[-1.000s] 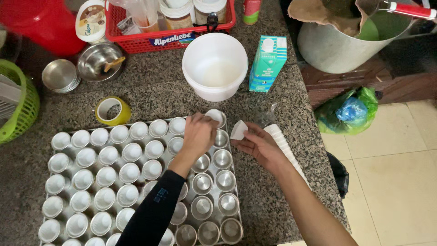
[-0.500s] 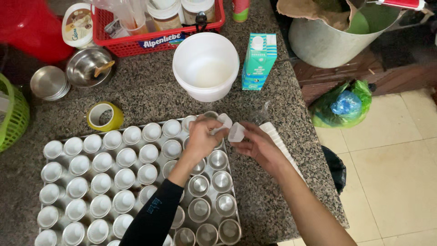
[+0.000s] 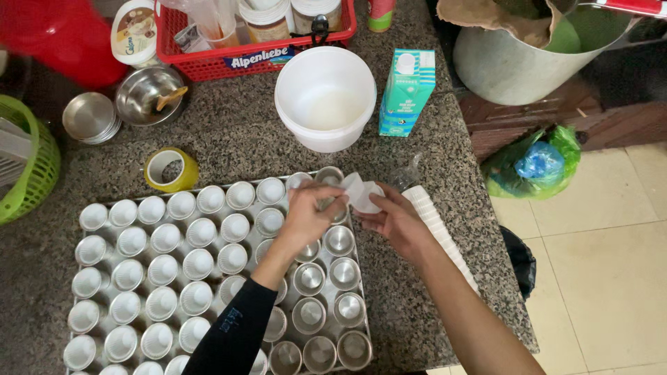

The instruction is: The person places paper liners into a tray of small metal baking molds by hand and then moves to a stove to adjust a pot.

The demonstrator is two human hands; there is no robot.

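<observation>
Head view: the left hand (image 3: 309, 215) and right hand (image 3: 396, 221) are meeting above the far right corner of the metal mould tray (image 3: 215, 274), both pinching a small stack of white paper cup liners (image 3: 363, 196) held between them. The left fingers (image 3: 332, 201) are gripping the stack's near-left edge; the right hand is cupping it from the right and beneath. The unlined metal cups (image 3: 326, 274) are lying directly below and toward the person, filling the tray's right columns, so the left hand is sitting nearer to them. A long sleeve of spare liners (image 3: 441, 232) is lying on the granite worktop (image 3: 417, 305), just right of the tray, its long axis running away from the person.
</observation>
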